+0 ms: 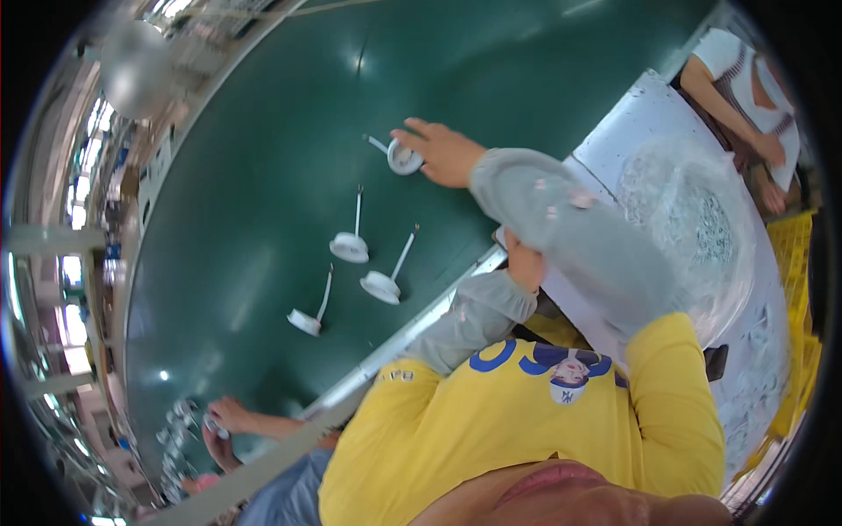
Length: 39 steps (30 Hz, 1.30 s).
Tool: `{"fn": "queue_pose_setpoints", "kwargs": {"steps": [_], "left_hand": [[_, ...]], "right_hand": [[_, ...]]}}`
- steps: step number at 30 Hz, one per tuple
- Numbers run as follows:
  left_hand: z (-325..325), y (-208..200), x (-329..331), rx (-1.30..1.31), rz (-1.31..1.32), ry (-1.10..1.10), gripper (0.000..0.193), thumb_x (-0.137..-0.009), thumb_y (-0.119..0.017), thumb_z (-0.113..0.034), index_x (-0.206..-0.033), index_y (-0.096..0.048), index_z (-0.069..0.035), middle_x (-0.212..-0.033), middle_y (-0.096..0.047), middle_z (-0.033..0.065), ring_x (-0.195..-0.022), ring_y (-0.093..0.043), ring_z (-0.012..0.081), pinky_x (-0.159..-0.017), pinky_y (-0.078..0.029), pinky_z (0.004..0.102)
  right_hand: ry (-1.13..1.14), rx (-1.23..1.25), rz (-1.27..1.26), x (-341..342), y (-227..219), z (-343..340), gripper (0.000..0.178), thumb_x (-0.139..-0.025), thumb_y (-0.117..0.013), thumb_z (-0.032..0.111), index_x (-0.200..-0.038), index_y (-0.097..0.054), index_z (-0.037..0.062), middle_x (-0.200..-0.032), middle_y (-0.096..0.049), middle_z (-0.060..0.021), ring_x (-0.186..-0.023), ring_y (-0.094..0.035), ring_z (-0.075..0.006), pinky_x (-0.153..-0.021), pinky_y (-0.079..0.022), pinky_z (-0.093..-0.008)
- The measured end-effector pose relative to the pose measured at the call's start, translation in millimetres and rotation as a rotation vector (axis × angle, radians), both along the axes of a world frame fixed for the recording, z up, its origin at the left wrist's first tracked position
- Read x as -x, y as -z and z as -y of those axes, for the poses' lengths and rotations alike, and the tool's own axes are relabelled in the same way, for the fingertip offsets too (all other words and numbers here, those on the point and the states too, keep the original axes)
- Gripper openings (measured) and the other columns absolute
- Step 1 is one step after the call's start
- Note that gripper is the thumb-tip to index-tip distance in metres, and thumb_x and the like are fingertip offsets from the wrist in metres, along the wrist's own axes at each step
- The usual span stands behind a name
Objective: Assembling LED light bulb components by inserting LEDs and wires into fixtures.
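My right hand [452, 156] reaches out over the green work surface [263, 193]. Its fingers are at the rim of a white round ring-shaped part [404, 159] with a short white wire sticking out; the thumb is not clearly seen. My left hand [526, 265] is bent in close to the table's edge, below my right forearm. Its fingers look curled, and a small pale edge shows by them, too little to name. Three similar white parts with upright wires lie nearer: one [351, 249], another [381, 287] and a third [304, 322].
A clear plastic bag [684, 228] of small pieces rests on a white surface [614, 123] at right. Beyond it are a co-worker [732, 96] and yellow crates [792, 263]. At lower left, another person's hands [226, 419] hold a white part beside clustered pieces [175, 443].
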<state>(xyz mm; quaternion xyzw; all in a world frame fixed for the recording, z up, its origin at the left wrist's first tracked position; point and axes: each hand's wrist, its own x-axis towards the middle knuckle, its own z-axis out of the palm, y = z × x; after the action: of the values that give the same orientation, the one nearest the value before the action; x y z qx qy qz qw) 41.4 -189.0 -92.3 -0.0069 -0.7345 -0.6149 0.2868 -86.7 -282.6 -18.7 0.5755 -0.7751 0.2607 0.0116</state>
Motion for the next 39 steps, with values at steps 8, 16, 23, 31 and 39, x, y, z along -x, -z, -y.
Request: {"fn": "queue_pose_setpoints", "kwargs": {"steps": [8, 16, 23, 31, 39], "left_hand": [[27.5, -6.9, 1.2, -0.276, 0.07, 0.207, 0.036, -0.089, -0.045, -0.023, -0.12, -0.044, -0.005, -0.116, -0.051, 0.0085, -0.104, -0.049, 0.023, -0.085, -0.04, 0.0334], [18.0, -67.0, 15.8, -0.923, 0.289, 0.383, 0.021, -0.089, -0.047, -0.024, -0.08, -0.049, -0.006, -0.08, -0.057, 0.0053, -0.071, -0.055, 0.0141, -0.06, -0.045, 0.0257], [-48.8, -118.6, 52.5, -0.606, 0.101, 0.537, 0.005, -0.085, -0.052, -0.007, -0.082, -0.049, -0.004, -0.075, -0.056, 0.0078, -0.065, -0.053, 0.0144, -0.058, -0.042, 0.0252], [-152.7, -133.9, 65.1, -0.556, -0.092, 0.802, 0.018, -0.087, -0.045, -0.008, -0.105, -0.046, -0.005, -0.09, -0.055, 0.0106, -0.074, -0.054, 0.0176, -0.06, -0.045, 0.0282], [-176.7, -97.5, 40.1, -0.011, -0.557, 0.682, 0.051, -0.081, -0.056, -0.025, -0.122, -0.038, -0.002, -0.128, -0.033, 0.0178, -0.119, -0.034, 0.0281, -0.093, -0.036, 0.0415]], "right_hand": [[0.102, -0.569, 0.12, -0.9, -12.4, 38.9, 0.028, -0.075, -0.054, 0.012, -0.103, -0.057, 0.0153, -0.1, -0.059, -0.0084, -0.097, -0.057, -0.0283, -0.077, -0.048, -0.0402], [0.113, 0.212, 0.346, 24.3, -100.4, -161.5, 0.024, -0.072, -0.06, 0.021, -0.091, -0.059, 0.0055, -0.086, -0.06, -0.0114, -0.08, -0.058, -0.026, -0.069, -0.045, -0.0343], [0.686, 0.478, 0.174, -88.3, -126.5, -344.3, 0.027, -0.068, -0.059, -0.002, -0.094, -0.054, 0.0029, -0.091, -0.055, -0.009, -0.081, -0.056, -0.021, -0.065, -0.046, -0.0272], [0.901, 0.487, -0.401, -150.5, -100.1, -417.6, 0.033, -0.056, -0.066, -0.004, -0.085, -0.053, 0.0039, -0.084, -0.054, -0.0093, -0.074, -0.055, -0.0263, -0.062, -0.046, -0.0303], [1.011, 0.382, -0.424, -161.0, -82.9, -432.4, 0.028, -0.055, -0.067, 0.001, -0.08, -0.055, 0.0047, -0.079, -0.052, -0.0058, -0.069, -0.054, -0.0235, -0.058, -0.044, -0.031]]}}
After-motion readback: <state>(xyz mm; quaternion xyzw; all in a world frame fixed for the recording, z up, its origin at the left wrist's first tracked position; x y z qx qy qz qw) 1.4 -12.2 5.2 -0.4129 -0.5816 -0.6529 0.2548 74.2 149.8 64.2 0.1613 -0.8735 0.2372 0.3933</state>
